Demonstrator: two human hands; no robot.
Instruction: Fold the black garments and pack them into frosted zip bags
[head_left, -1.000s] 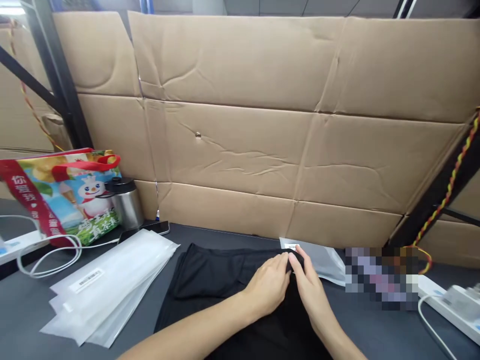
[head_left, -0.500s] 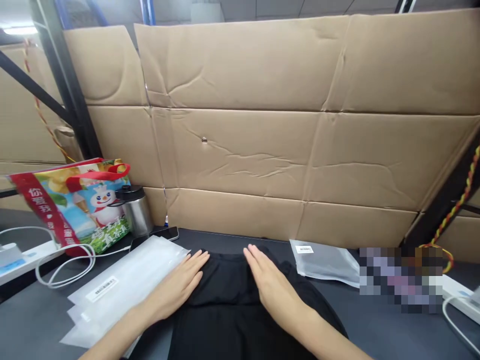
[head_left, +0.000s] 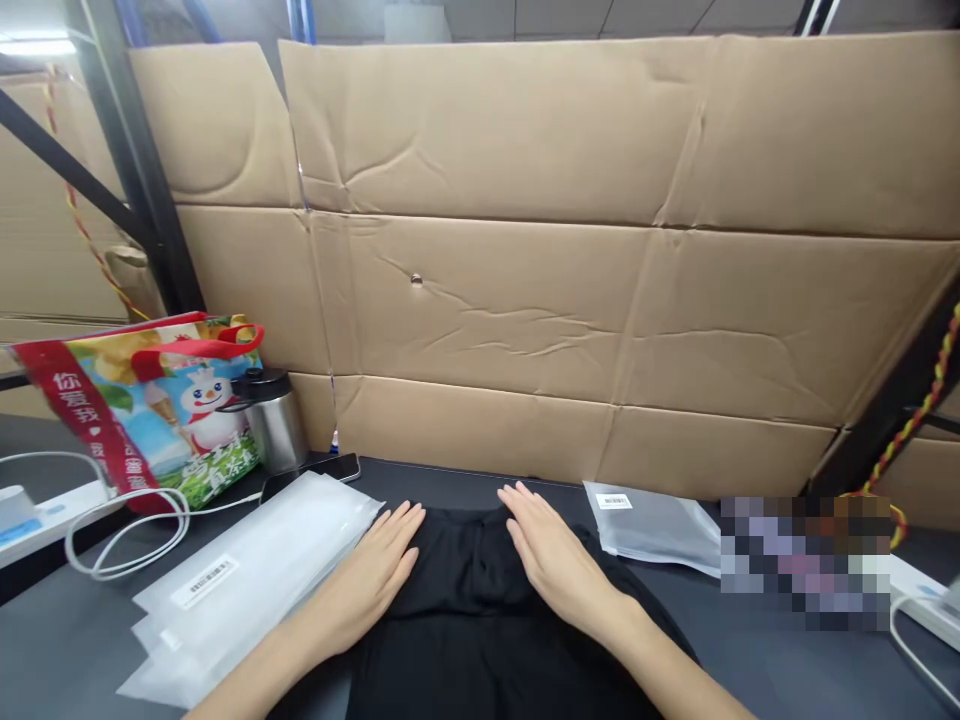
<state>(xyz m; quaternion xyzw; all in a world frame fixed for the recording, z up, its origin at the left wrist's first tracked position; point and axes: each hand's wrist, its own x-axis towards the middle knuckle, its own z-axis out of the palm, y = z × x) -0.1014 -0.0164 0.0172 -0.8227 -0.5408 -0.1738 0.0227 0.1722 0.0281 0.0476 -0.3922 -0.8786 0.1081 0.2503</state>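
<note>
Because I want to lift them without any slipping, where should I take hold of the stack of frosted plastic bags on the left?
Pinch the stack of frosted plastic bags at its lower-left end, coming from the left with the thumb on top. The stack is thin and flat, and its edges are staggered there, so they probably give the easiest hold. The left hand crowds the opposite long edge.

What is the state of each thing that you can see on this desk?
Left hand: open, flat on garment
Right hand: open, flat on garment
Black garment: spread out, rumpled
Plastic bags: stacked flat, labelled
Single bag: lying flat, labelled
Phone: lying flat
Steel flask: upright, lid on
Tote bag: standing, tilted
</note>
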